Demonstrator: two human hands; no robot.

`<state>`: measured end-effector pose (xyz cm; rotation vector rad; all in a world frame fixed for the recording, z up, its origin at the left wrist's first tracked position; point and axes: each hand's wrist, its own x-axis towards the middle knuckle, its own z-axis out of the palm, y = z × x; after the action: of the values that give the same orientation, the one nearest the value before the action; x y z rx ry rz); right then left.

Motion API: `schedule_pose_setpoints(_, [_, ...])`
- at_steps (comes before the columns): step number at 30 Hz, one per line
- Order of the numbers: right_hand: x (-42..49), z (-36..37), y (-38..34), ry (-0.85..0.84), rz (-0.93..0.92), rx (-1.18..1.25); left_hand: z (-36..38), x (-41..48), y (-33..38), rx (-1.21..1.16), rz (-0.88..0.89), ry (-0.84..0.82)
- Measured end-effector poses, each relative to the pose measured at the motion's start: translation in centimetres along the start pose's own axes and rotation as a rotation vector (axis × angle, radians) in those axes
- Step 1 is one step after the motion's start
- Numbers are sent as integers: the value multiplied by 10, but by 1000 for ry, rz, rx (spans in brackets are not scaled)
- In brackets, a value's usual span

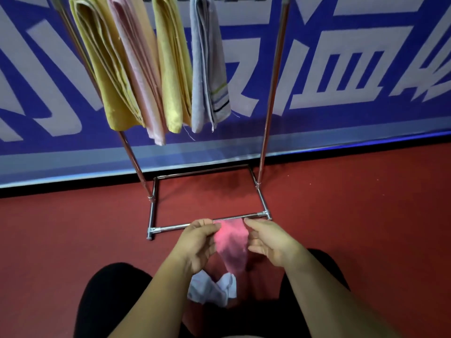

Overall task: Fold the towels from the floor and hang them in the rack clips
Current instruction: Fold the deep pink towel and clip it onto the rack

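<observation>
A bright pink towel (231, 242) hangs between my hands above the red floor. My left hand (199, 242) pinches its upper left edge and my right hand (266, 242) pinches its upper right edge. Below it a white towel (214, 289) lies crumpled on the floor between my knees. Several folded towels hang from the top of the metal rack (266, 123): a yellow towel (109, 76), a pale pink towel (141, 76), a second yellow towel (174, 69) and a grey striped towel (210, 76). The clips themselves are out of view.
The rack's chrome base frame (156, 211) stands on the red floor (353, 215) just beyond my hands. A blue and white banner wall (341, 69) runs behind the rack. My dark-clad knees (109, 293) flank the white towel.
</observation>
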<state>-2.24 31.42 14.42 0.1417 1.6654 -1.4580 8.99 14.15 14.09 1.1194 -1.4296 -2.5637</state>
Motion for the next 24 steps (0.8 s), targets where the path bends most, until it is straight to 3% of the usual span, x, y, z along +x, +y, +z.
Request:
schedule_pose_setpoints(8, [5,14,11,-11,-159,154,-11,-5,-6,-83,35,8])
schedule_pose_setpoints(24, [1,16,25,-51,-46,104,-19,-8,-19,-130,123,57])
